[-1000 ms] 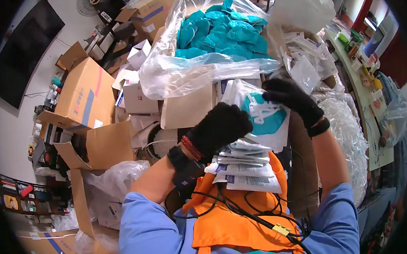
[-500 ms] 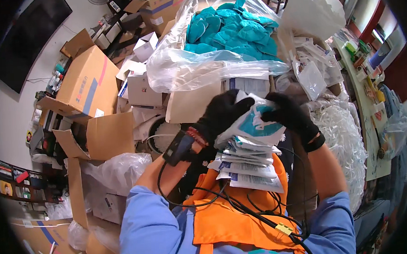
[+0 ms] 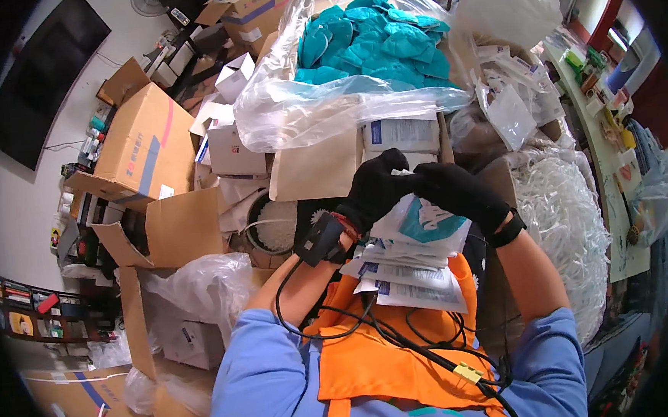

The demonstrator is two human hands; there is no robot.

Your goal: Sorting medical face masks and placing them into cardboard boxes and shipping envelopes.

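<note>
Watching through the head camera, I note both hands in black knit gloves meeting over the lap: the left hand and right hand each have their fingers drawn narrow, pinched on the upper edge of a thin, glossy pouch (the exact finger contact is partly hidden by the dark fabric). The pouch hangs just below the gloves, above a stack of packets; inside it I can make out a rounded teal piece with pale, looped straps on its face. The packets are flat, white and slightly fanned, with printed panels, and lie against an orange apron of smooth, creased cloth. Slim black cords cross the apron, gathered by a yellow clip. Beyond the hands, a crumpled clear liner surrounds a loose heap of teal pieces, softly curved and overlapping. Right of the work I record a springy, tangled mass of white strips; to the left, a round bucket of white granules and, farther out, a stiff brown carton with flaps spread.
</note>
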